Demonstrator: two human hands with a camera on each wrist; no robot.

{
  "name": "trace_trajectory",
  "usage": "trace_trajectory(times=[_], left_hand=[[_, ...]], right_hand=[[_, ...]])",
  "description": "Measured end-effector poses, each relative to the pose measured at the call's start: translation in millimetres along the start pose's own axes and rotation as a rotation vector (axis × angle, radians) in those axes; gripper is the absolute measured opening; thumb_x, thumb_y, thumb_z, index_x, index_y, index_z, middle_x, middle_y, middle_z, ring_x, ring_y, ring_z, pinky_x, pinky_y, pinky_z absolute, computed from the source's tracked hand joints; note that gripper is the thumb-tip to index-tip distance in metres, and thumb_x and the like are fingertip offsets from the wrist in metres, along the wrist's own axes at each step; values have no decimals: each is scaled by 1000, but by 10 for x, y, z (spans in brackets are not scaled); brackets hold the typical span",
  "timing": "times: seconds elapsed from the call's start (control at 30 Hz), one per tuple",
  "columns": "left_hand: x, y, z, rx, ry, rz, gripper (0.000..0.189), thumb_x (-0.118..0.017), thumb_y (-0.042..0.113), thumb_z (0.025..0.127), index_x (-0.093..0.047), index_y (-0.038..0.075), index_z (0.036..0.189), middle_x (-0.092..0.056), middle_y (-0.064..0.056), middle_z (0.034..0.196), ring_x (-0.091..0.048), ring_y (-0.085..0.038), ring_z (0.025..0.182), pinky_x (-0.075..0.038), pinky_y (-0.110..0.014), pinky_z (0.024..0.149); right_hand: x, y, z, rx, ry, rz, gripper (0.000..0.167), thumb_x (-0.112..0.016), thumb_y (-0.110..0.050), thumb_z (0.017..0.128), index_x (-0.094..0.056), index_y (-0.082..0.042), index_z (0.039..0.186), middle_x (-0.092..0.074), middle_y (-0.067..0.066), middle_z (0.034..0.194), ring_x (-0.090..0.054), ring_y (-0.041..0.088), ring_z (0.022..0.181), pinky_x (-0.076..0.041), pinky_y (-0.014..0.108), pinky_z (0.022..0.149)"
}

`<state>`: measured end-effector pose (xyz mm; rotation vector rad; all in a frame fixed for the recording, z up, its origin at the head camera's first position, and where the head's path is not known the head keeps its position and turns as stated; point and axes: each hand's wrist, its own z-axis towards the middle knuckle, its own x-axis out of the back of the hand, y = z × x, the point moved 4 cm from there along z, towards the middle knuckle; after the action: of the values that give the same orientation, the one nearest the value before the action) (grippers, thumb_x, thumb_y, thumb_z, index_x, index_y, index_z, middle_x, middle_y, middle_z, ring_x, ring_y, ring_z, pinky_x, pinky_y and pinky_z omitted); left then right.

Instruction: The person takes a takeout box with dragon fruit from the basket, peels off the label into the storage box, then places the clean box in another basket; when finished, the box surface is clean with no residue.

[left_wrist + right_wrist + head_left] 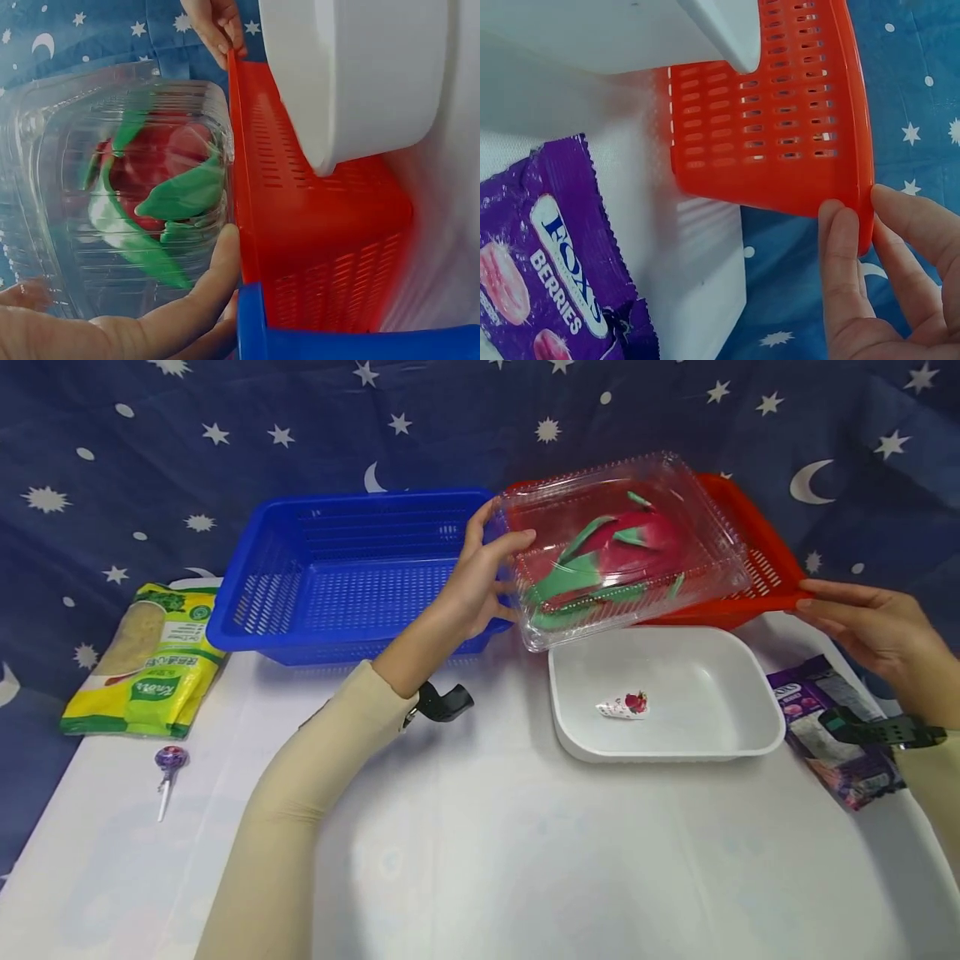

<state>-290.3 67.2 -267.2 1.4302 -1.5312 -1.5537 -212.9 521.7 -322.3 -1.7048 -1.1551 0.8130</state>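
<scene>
My left hand (476,577) grips the left end of a clear plastic clamshell box (555,514), held tilted over the red basket (772,560). Inside the box is a pink-red dragon fruit (660,539) with green leaf tips, perhaps a toy. At the basket's right corner, my right hand (881,622) pinches the rim between thumb and fingers, as the right wrist view shows the rim (862,150) close up. In the left wrist view the box (67,187) is beside the basket's rim, and the left thumb and fingers lie along its near end.
In front of the red basket stands a white tub (697,693) with a small fruit-picture sticker (626,704) in it. A blue basket (360,585) stands left. Further left lie a yellow Knorr packet (150,660) and a lollipop (170,764). A purple Fox's Berries bag (825,727) lies right.
</scene>
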Motion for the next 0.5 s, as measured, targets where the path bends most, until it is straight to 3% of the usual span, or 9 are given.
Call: trace_trajectory(times=[0.1, 0.23, 0.5], left_hand=[[-33, 24, 66, 12, 19, -6, 78, -61, 29, 92, -13, 42, 152, -28, -9, 153, -38, -53, 130, -40, -75, 88], [-55, 41, 153, 17, 45, -9, 78, -62, 30, 92, -13, 42, 151, -22, -3, 156, -36, -55, 130, -45, -72, 84], [-147, 82, 330, 68, 89, -46, 75, -65, 30, 92, -18, 46, 147, -23, 6, 155, -36, -52, 131, -50, -68, 80]], right_hand=[[0, 9, -30, 2, 12, -29, 31, -76, -19, 82, -75, -33, 109, -70, -20, 93, -69, 4, 75, -57, 20, 61], [-170, -45, -210, 9, 9, -61, 28, -76, -22, 81, -76, -35, 107, -69, -21, 92, -68, 1, 75, -55, 16, 59], [-141, -41, -211, -4, 6, -34, 29, -76, -20, 82, -76, -34, 108, -70, -20, 94, -69, 3, 77, -56, 16, 62]])
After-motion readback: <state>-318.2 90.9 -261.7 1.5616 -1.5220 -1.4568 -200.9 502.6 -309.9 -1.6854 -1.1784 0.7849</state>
